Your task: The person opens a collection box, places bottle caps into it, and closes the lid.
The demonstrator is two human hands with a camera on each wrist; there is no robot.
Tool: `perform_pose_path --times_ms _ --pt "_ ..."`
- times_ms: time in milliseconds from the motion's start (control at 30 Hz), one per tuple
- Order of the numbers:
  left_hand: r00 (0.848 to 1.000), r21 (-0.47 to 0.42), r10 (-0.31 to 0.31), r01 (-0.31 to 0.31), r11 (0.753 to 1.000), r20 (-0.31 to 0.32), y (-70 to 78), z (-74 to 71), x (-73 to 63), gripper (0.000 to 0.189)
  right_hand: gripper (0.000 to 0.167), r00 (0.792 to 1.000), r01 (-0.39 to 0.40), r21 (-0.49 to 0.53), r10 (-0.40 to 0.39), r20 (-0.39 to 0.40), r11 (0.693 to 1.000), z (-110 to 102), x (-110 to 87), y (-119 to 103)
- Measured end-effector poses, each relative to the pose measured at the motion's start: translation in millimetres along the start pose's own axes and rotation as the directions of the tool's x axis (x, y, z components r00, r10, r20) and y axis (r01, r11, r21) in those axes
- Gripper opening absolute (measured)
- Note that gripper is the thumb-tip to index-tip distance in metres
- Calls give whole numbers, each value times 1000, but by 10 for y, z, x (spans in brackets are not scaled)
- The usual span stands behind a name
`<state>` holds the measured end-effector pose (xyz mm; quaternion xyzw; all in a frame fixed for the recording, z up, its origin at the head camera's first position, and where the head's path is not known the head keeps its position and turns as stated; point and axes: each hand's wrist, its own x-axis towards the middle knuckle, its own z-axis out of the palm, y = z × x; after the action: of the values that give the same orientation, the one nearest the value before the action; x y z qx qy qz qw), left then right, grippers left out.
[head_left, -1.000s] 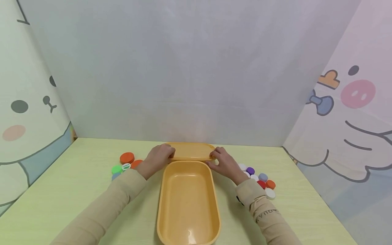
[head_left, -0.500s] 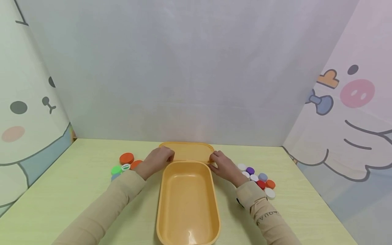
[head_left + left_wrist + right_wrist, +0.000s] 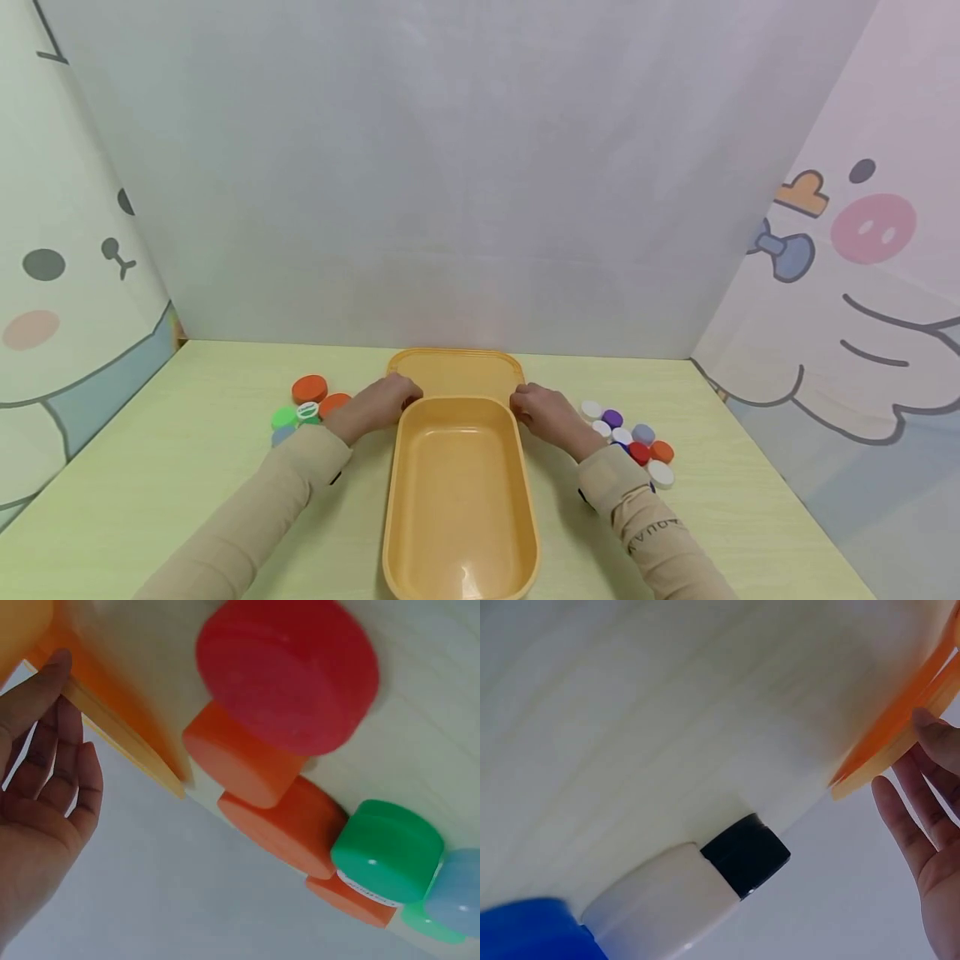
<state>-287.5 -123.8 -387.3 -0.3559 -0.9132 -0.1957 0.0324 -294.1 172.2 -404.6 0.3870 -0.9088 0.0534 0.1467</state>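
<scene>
In the head view a deep orange-yellow plastic box (image 3: 461, 500) stands lengthwise in front of me. Just behind its far end is a matching flat lid (image 3: 457, 372). My left hand (image 3: 384, 400) is at the lid's near left corner; in the left wrist view its thumb and fingers pinch the lid's edge (image 3: 124, 735). At the near right corner is my right hand (image 3: 551, 414). The right wrist view shows its thumb on the lid's rim (image 3: 889, 750) with fingers beneath. From the head view my fingertips are mostly hidden.
Red-orange, green and blue bottle caps (image 3: 310, 389) lie left of the box, partly behind my left sleeve. White, purple, red and orange caps (image 3: 621, 437) lie at the right. A grey curtain (image 3: 465, 208) hangs along the table's back edge.
The lid has shifted a little left and its left end now shows. Both hands have come slightly nearer along its ends, to its near corners. The box stays put.
</scene>
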Motion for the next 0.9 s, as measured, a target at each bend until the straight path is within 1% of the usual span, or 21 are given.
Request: perform_pose_path --times_ms 133,200,300,533,600,733,833,900 --pt "1000 -2 -7 7 1000 1 -15 45 -8 26 21 1000 1 2 -1 25 1000 11 -1 -4" --pt "1000 -3 -27 27 1000 7 -17 60 -9 24 21 999 -5 9 4 36 1000 15 -1 -7" --pt "999 2 -39 39 999 15 -17 73 -8 22 21 998 -14 15 13 57 1000 17 -1 -11" --pt "998 -10 -44 44 999 42 -12 86 -18 19 20 996 -20 14 19 90 1000 23 -8 -17" --pt "997 -16 -59 60 998 55 -13 89 -24 19 18 996 -19 11 18 89 1000 25 -13 -14" --pt "996 -27 -62 64 998 66 -15 75 -48 17 12 997 -37 -11 37 61 999 11 -33 -1" --pt "996 1 -67 68 998 57 -2 51 -81 12 6 996 -85 -25 86 35 996 -20 -55 15" --pt "996 29 -86 85 996 36 19 30 -108 10 7 992 -125 -29 125 26 992 -49 -73 27"
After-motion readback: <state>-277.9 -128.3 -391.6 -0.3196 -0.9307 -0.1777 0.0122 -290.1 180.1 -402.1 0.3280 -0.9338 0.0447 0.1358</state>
